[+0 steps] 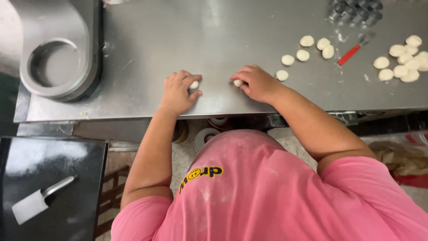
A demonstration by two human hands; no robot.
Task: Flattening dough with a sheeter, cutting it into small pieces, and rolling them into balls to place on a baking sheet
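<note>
Dough pieces under hands: each mostly covered, left piece (194,84) and right piece (238,82) showed only a pale edge. Metal cutters (355,10), far right: cut off by top edge, form blurred. Round machine (58,49), far left: cropped at top. Dough rounds (408,60): rightmost clipped by right edge.

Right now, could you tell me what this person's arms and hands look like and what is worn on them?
Both arms are bare from the short sleeves of a pink T-shirt down. The left hand and right hand wear no gloves, rings, watch or bracelets that show. The shirt looks dusted with flour.
</note>
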